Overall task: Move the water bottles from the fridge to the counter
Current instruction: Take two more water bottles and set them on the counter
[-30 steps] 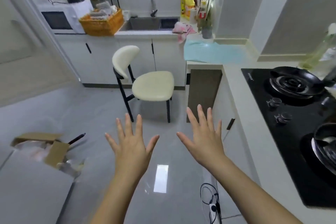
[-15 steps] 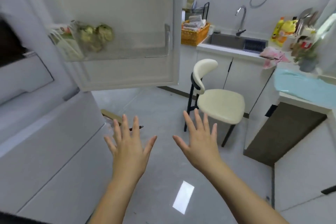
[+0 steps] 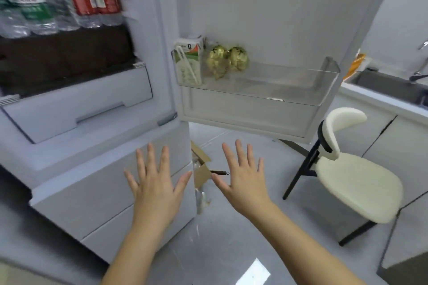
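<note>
1. Several water bottles (image 3: 58, 2) stand upright on a shelf inside the open fridge (image 3: 92, 192), at the top left of my view. Their labels are green and red, and they are too blurred for me to count. I judge that all of these are yet to be carried.
2. My left hand (image 3: 154, 188) hovers before the fridge's lower drawers, well below the bottles. Its fingers are straight and spread wide, holding nothing.
3. Low between the hands, a cardboard box (image 3: 201, 169) sits on the floor just beside the fridge's corner.
4. My right hand (image 3: 245, 183) is spread wide too, and empty.
5. The fridge door (image 3: 266, 18) hangs open. Its clear door shelf (image 3: 289, 90) holds a carton (image 3: 188, 62) and two gold-wrapped items (image 3: 228, 61) at its left end. None of this blocks the bottles.
6. A cream chair (image 3: 354, 183) stands between the door and the counter (image 3: 379, 99). I expect to steer round both when carrying.
7. Only a strip of the counter beside the sink (image 3: 389, 85) shows at the far right, so I cannot tell whether any bottles are already there.
</note>
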`<state>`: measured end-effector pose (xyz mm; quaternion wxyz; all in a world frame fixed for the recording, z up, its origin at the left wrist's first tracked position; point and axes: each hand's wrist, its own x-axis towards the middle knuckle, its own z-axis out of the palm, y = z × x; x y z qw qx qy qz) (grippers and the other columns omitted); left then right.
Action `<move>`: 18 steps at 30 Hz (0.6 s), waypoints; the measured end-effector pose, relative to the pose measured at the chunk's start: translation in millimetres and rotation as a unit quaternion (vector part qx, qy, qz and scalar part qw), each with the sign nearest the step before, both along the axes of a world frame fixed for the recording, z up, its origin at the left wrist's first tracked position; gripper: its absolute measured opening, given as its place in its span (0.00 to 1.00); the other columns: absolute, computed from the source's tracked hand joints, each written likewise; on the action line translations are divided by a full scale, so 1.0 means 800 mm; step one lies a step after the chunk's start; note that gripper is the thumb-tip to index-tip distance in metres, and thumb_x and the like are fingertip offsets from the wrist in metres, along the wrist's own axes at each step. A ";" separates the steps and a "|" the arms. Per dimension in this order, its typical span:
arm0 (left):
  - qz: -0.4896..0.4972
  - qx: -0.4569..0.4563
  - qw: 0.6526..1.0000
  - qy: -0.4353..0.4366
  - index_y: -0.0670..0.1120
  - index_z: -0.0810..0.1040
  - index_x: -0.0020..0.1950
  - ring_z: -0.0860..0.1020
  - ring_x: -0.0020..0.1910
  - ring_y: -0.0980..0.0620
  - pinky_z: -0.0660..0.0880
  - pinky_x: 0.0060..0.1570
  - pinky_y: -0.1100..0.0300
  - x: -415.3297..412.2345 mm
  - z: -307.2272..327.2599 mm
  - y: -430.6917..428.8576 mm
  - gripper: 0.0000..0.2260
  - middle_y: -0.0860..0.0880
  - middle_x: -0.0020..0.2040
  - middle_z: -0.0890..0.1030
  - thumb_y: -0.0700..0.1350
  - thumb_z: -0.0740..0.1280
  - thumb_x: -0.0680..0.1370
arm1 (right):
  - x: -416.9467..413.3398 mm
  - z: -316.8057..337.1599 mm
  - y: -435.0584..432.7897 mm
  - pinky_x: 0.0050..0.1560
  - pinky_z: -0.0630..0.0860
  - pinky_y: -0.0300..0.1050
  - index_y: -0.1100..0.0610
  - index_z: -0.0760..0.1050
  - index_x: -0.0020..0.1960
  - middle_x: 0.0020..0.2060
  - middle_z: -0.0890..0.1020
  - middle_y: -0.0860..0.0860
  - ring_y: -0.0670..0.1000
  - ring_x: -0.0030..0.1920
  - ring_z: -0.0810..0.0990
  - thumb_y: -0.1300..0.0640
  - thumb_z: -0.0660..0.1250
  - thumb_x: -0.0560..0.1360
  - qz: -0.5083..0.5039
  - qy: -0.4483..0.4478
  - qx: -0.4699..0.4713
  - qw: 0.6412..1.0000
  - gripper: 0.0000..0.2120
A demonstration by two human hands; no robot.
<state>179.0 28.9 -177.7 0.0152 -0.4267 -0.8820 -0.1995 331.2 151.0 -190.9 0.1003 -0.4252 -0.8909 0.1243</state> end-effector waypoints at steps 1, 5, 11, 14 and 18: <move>0.015 -0.001 1.000 0.003 0.51 0.43 0.80 0.31 0.76 0.47 0.35 0.72 0.39 -0.010 -0.001 0.003 0.40 0.47 0.79 0.37 0.70 0.42 0.72 | -0.014 -0.001 0.007 0.76 0.39 0.64 0.42 0.38 0.80 0.80 0.39 0.50 0.58 0.79 0.34 0.27 0.35 0.68 0.020 0.001 -0.006 1.000 0.43; 0.083 0.005 0.996 0.011 0.52 0.44 0.80 0.34 0.77 0.46 0.35 0.73 0.38 -0.047 0.003 0.010 0.40 0.46 0.80 0.39 0.70 0.41 0.72 | -0.071 0.003 0.042 0.77 0.39 0.63 0.43 0.37 0.80 0.80 0.38 0.50 0.58 0.79 0.34 0.27 0.35 0.69 0.108 -0.019 0.000 0.994 0.43; 0.167 0.004 0.986 0.028 0.54 0.40 0.80 0.30 0.76 0.48 0.34 0.73 0.40 -0.101 0.020 0.023 0.39 0.49 0.79 0.35 0.70 0.39 0.72 | -0.168 0.026 0.087 0.77 0.38 0.60 0.44 0.37 0.80 0.80 0.38 0.51 0.57 0.79 0.34 0.34 0.51 0.80 0.224 -0.006 -0.007 0.975 0.36; 0.195 0.010 0.980 0.035 0.54 0.42 0.80 0.29 0.76 0.49 0.33 0.73 0.41 -0.129 0.027 0.023 0.38 0.49 0.79 0.36 0.70 0.41 0.73 | -0.218 0.035 0.095 0.77 0.40 0.61 0.44 0.37 0.80 0.80 0.38 0.51 0.57 0.79 0.35 0.35 0.51 0.81 0.266 0.011 0.005 0.964 0.36; 0.239 0.004 0.970 0.044 0.52 0.43 0.80 0.31 0.76 0.48 0.34 0.73 0.40 -0.182 0.041 0.020 0.39 0.48 0.80 0.37 0.70 0.40 0.72 | -0.294 0.053 0.102 0.77 0.40 0.61 0.44 0.38 0.80 0.80 0.39 0.51 0.57 0.79 0.35 0.35 0.51 0.81 0.289 0.019 -0.001 0.957 0.35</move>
